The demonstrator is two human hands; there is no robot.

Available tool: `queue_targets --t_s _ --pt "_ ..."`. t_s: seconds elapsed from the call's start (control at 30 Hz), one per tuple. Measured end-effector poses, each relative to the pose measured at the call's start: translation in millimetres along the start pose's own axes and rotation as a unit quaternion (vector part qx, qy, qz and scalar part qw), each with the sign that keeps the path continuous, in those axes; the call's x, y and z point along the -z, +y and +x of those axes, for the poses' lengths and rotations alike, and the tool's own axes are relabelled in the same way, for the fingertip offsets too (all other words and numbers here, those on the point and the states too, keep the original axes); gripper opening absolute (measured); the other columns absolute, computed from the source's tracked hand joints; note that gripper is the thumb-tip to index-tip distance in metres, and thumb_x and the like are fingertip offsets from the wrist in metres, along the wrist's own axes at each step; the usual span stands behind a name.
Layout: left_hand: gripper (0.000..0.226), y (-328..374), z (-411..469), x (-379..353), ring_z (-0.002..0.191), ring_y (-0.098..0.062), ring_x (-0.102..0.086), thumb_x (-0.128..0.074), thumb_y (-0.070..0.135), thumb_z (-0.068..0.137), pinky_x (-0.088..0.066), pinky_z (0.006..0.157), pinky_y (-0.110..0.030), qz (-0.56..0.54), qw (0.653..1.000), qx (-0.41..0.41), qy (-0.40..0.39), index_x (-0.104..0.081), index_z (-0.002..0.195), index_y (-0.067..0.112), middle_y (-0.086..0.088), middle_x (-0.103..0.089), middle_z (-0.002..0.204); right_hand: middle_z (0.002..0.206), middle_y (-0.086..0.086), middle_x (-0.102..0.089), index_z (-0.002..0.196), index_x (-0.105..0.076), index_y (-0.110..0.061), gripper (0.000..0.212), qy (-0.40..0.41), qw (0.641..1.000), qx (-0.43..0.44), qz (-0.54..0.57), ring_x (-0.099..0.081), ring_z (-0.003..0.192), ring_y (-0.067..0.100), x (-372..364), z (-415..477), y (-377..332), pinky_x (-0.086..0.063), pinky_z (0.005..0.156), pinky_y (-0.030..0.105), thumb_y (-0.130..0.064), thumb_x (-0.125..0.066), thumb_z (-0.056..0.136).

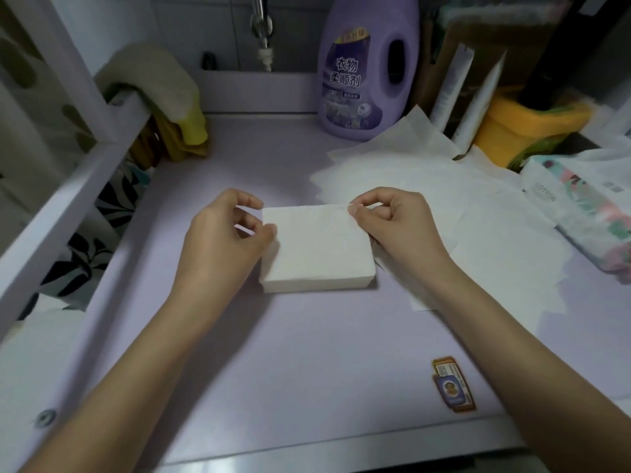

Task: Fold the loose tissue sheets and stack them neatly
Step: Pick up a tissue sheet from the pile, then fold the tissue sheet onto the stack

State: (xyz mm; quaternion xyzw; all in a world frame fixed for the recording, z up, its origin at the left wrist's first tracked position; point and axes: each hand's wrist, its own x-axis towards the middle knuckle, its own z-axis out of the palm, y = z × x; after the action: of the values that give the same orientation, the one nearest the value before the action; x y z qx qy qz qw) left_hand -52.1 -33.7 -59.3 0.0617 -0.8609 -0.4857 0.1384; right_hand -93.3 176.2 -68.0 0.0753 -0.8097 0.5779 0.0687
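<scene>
A thick white stack of folded tissues [317,249] lies in the middle of the pale purple tabletop [273,353]. My left hand [223,237] holds the stack's left edge, thumb and fingertips curled at the far left corner. My right hand [396,223] pinches the top tissue at the stack's far right corner between thumb and forefinger. Several loose unfolded tissue sheets [478,206] lie spread flat to the right of the stack, partly under my right wrist.
A purple softener bottle [365,66] stands at the back. A patterned tissue pack [587,209] lies at the right edge, a yellow container [522,131] behind it. Cloths [164,93] hang over the white rail at left. A sticker [454,384] sits front right.
</scene>
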Motion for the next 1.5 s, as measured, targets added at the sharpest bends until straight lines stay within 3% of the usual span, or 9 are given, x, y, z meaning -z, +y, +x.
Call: queue_targets --t_s 0.33,0.63,1.0,1.07,1.13,1.2,1.27,1.4,1.5 --pt "0.020 0.6 -2.9 -3.5 0.068 -0.004 -0.058 -0.069 0.019 0.084 -0.038 0.055 -0.022 0.014 1.000 -0.002 0.003 -0.058 0.100 0.025 0.008 -0.061 0.078 0.047 -0.002 -0.055 0.080 -0.069 -0.013 0.008 -0.011 1.000 0.010 -0.005 -0.053 0.055 0.015 -1.0 0.8 8.3 -0.045 0.069 0.031 -0.016 -0.067 0.087" --pt "0.019 -0.4 -1.8 -2.3 0.069 -0.010 -0.057 -0.067 0.016 0.085 -0.038 0.055 -0.023 0.005 1.000 0.005 0.000 -0.059 0.102 0.022 0.005 -0.061 0.081 0.064 0.030 -0.058 0.081 -0.068 -0.019 0.008 -0.013 1.000 0.016 -0.007 -0.050 0.056 0.022 -2.8 1.0 10.1 -0.044 0.069 0.035 -0.027 -0.067 0.082" --pt "0.026 -2.1 -2.8 -4.2 0.071 -0.006 -0.056 -0.068 0.022 0.085 -0.041 0.058 -0.026 0.021 1.000 0.000 0.004 -0.058 0.108 0.020 0.006 -0.059 0.090 0.054 0.017 -0.044 0.082 -0.067 -0.013 0.006 -0.007 0.999 0.017 -0.036 -0.039 0.056 0.021 -3.5 2.2 10.5 -0.038 0.065 0.029 -0.017 -0.067 0.087" --pt "0.035 -3.3 -6.2 -5.0 0.082 0.000 -0.053 -0.066 0.030 0.087 -0.043 0.068 -0.028 0.096 0.995 -0.033 0.024 -0.054 0.118 0.024 0.004 -0.053 0.113 0.054 0.014 -0.045 0.084 -0.066 -0.013 0.005 -0.009 0.999 0.018 -0.037 -0.039 0.056 0.021 -3.5 1.4 10.6 -0.040 0.067 0.029 -0.018 -0.067 0.087" --pt "0.039 -0.4 -9.1 -4.4 0.105 -0.010 -0.052 -0.058 0.039 0.090 -0.045 0.085 -0.033 0.142 0.981 -0.130 0.040 -0.054 0.126 0.024 -0.002 -0.042 0.130 0.054 0.018 -0.050 0.088 -0.065 -0.015 0.005 -0.011 0.999 0.014 -0.035 -0.043 0.055 0.021 -3.7 -0.6 8.6 -0.043 0.067 0.031 -0.020 -0.066 0.087" --pt "0.042 4.6 -9.3 -5.1 0.123 -0.021 -0.047 -0.044 0.043 0.092 -0.037 0.100 -0.037 0.174 0.953 -0.247 -0.010 -0.060 0.126 0.024 -0.004 -0.047 0.135 0.050 0.011 -0.054 0.090 -0.063 -0.017 0.006 0.007 0.999 0.003 -0.031 -0.046 0.048 0.019 1.9 0.8 3.3 -0.042 0.058 0.026 -0.023 -0.063 0.090" --pt "0.052 3.7 -12.6 -9.7 0.137 -0.018 -0.036 -0.029 0.048 0.093 -0.018 0.111 -0.037 0.243 0.914 -0.310 -0.096 -0.057 0.131 0.026 -0.001 -0.046 0.145 0.046 -0.002 -0.058 0.090 -0.062 -0.020 0.007 0.055 0.996 0.001 -0.076 -0.050 0.044 0.014 17.9 6.7 -0.8 -0.040 0.051 0.023 -0.023 -0.056 0.093" --pt "0.072 -7.7 -17.3 -17.8 0.148 -0.009 -0.002 0.000 0.058 0.087 0.008 0.114 -0.030 0.324 0.874 -0.296 -0.210 -0.018 0.152 0.034 0.008 -0.013 0.160 0.081 -0.007 -0.066 0.098 -0.063 -0.022 0.011 0.088 0.949 -0.072 -0.295 -0.062 0.086 0.018 68.1 11.8 8.8 -0.041 0.068 0.028 -0.029 -0.057 0.092" --pt "0.073 -9.2 -14.9 -18.8 0.148 -0.009 0.001 0.003 0.059 0.086 0.009 0.114 -0.030 0.332 0.871 -0.294 -0.213 -0.013 0.152 0.034 0.010 -0.008 0.161 0.113 0.006 -0.058 0.116 -0.059 -0.015 0.037 0.087 0.919 -0.140 -0.358 -0.053 0.112 0.028 83.6 8.7 19.1 -0.043 0.084 0.035 -0.038 -0.064 0.088"
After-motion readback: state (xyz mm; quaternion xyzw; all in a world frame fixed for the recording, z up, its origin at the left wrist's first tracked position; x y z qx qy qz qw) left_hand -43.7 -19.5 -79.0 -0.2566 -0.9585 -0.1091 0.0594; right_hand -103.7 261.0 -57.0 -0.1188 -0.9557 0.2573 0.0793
